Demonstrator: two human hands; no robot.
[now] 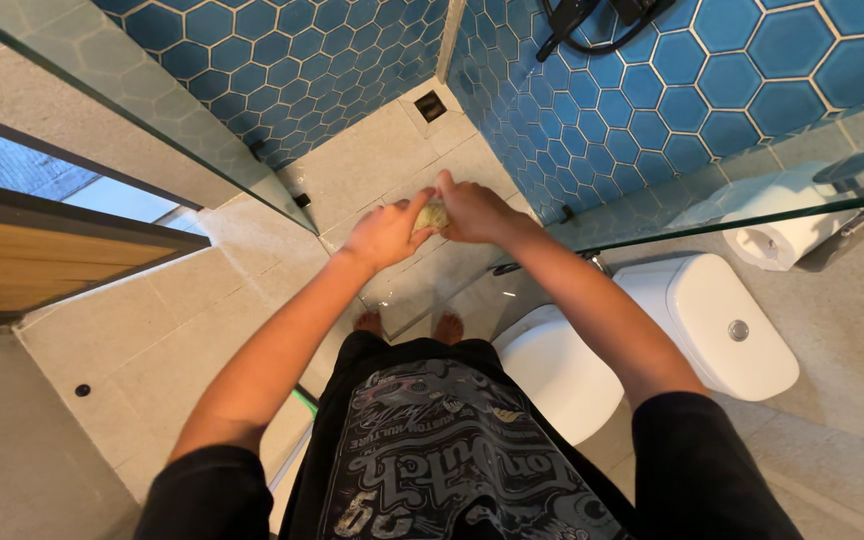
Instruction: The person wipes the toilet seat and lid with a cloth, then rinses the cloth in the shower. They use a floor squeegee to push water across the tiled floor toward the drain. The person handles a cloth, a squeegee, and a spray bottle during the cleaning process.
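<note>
Both my hands meet in front of me over the beige tiled floor. My left hand (pixel 384 234) and my right hand (pixel 472 208) are closed together around a small yellowish sponge or cloth (pixel 433 216), which shows only as a sliver between the fingers. My bare feet (pixel 407 324) stand on the tiles below, at the threshold of the shower area.
A white toilet (pixel 652 340) stands close at my right. A toilet paper roll (pixel 782 235) hangs on the right wall. Glass shower panels (pixel 152 130) rise left and right. Blue hexagon tiles (pixel 592 110) cover the shower walls, with a floor drain (pixel 431 106) beyond. A wooden door (pixel 32 260) is left.
</note>
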